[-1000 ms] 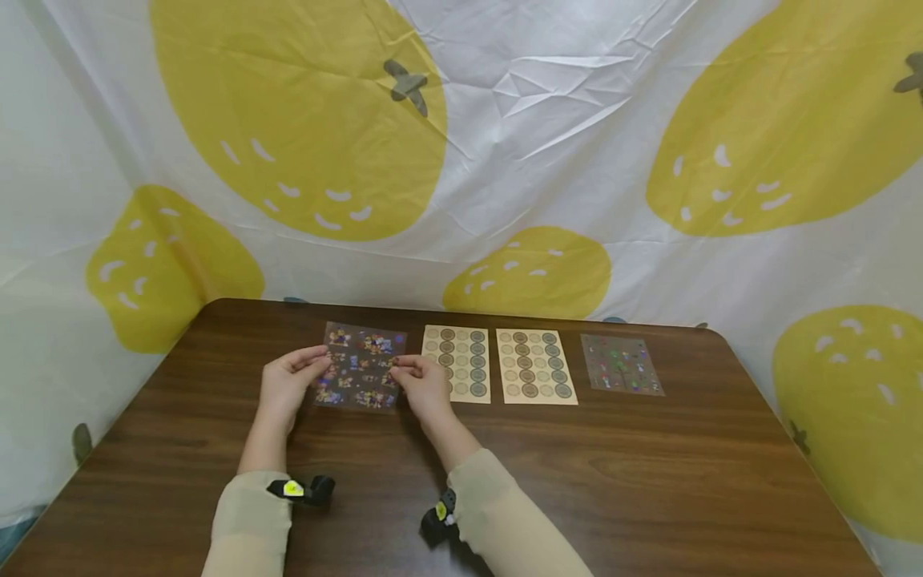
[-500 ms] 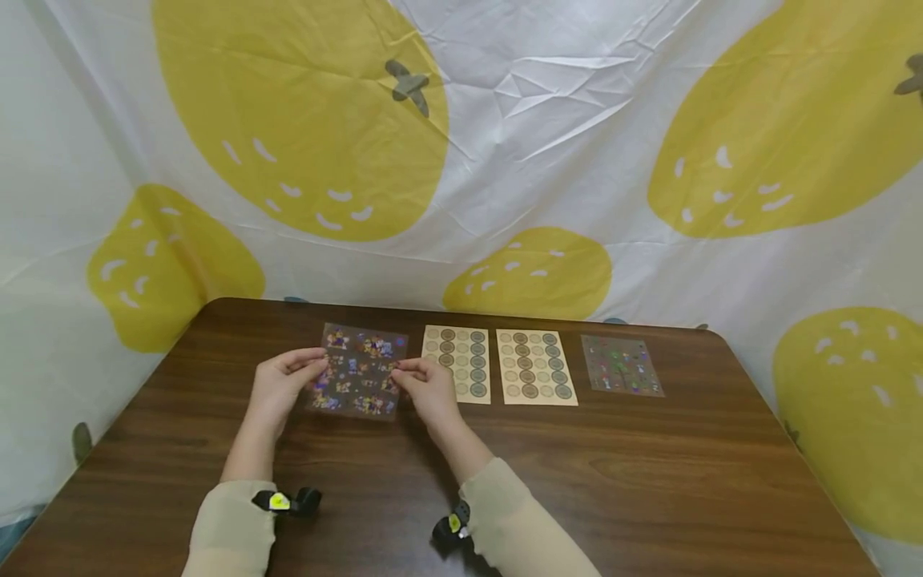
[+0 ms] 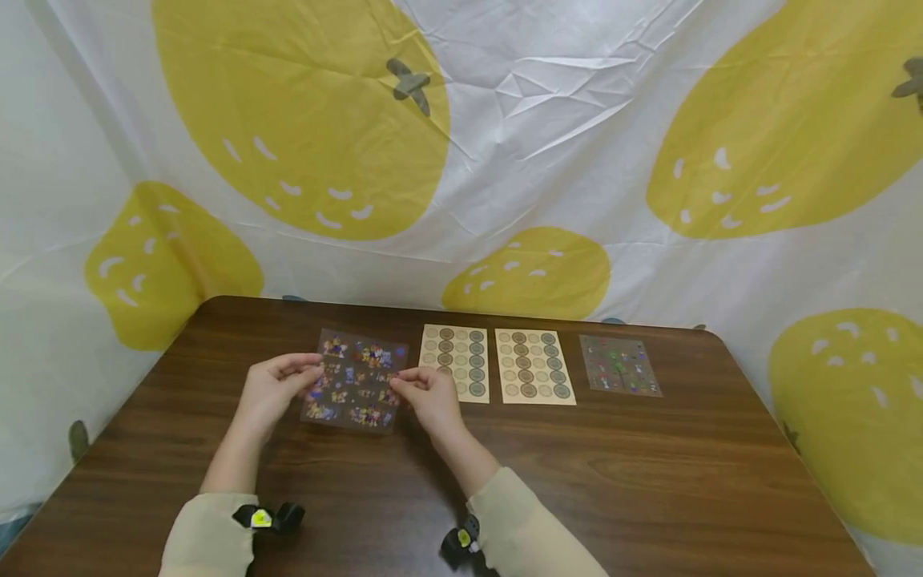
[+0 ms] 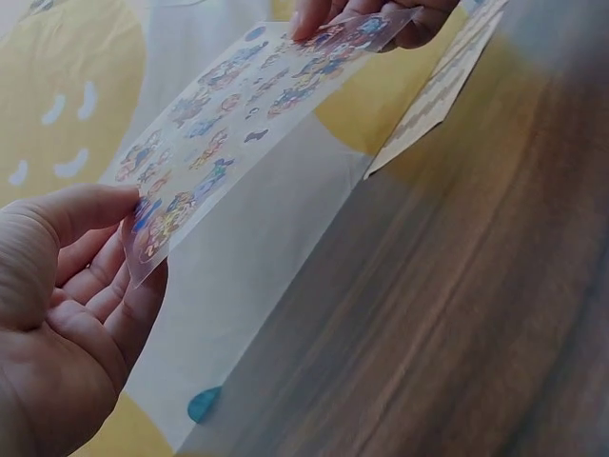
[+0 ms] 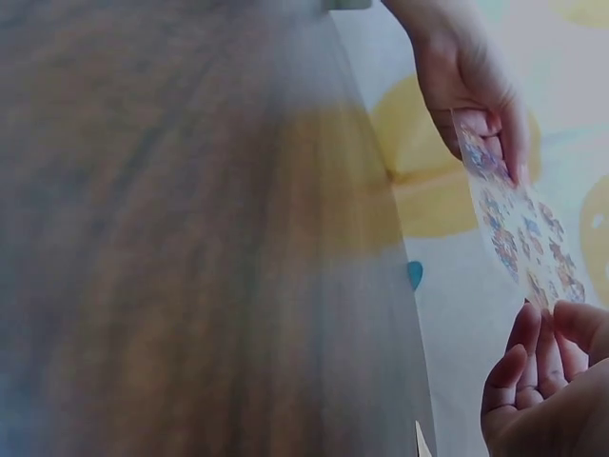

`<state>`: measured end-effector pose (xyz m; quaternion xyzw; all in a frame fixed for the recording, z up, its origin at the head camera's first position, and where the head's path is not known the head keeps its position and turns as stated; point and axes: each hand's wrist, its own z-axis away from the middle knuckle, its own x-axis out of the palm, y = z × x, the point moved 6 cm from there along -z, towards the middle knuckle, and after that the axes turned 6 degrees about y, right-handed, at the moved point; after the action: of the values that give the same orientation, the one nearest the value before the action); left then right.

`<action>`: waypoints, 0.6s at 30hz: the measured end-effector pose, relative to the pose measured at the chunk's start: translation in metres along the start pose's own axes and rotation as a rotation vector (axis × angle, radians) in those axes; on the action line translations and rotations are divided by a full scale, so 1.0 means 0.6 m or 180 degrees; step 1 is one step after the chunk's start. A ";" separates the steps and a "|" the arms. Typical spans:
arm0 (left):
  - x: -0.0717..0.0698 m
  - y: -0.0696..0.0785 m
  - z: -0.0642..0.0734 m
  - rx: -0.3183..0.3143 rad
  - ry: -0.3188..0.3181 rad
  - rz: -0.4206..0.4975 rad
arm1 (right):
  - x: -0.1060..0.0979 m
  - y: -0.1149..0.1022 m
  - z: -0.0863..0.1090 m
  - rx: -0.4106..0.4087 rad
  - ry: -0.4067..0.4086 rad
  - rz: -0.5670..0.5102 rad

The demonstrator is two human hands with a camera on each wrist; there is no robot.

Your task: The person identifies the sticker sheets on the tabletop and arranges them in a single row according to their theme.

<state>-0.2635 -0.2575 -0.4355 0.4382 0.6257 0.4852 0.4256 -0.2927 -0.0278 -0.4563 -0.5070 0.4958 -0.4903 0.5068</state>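
A clear sticker sheet (image 3: 353, 383) with small colourful cartoon figures is held up above the left part of the table. My left hand (image 3: 272, 389) pinches its left edge between thumb and fingers. On the opposite edge, my right hand (image 3: 431, 394) pinches it the same way. In the left wrist view the sheet (image 4: 209, 124) is tilted and see-through, with the thumb of the left hand (image 4: 71, 286) on its near corner. The right wrist view shows both hands on the sheet (image 5: 523, 233), the right hand (image 5: 552, 381) nearer the camera.
Two cream sheets of round stickers, one (image 3: 476, 344) partly behind my right hand and another (image 3: 536, 366) beside it, lie along the back of the brown wooden table (image 3: 649, 465). Farther right lies a second clear sticker sheet (image 3: 622, 365). A lemon-patterned curtain (image 3: 476, 200) hangs behind.
Both hands have brought the clear sheet slightly nearer the body. The left hand has shifted left and the right forearm a little right. The other sheets lie where they were.
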 end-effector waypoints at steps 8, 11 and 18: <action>-0.004 0.005 0.020 0.0055 -0.0168 -0.0132 | -0.004 0.002 0.022 -0.0056 -0.0081 -0.0005; -0.006 0.006 0.029 0.0052 -0.0234 -0.0207 | -0.006 0.002 0.029 -0.0072 -0.0082 0.0061; -0.009 0.005 0.050 -0.0014 -0.0308 -0.0304 | -0.010 0.008 0.047 -0.0001 -0.0068 0.0167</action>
<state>-0.2331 -0.2553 -0.4371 0.4298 0.6235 0.4440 0.4789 -0.2645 -0.0209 -0.4610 -0.4991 0.5035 -0.4713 0.5247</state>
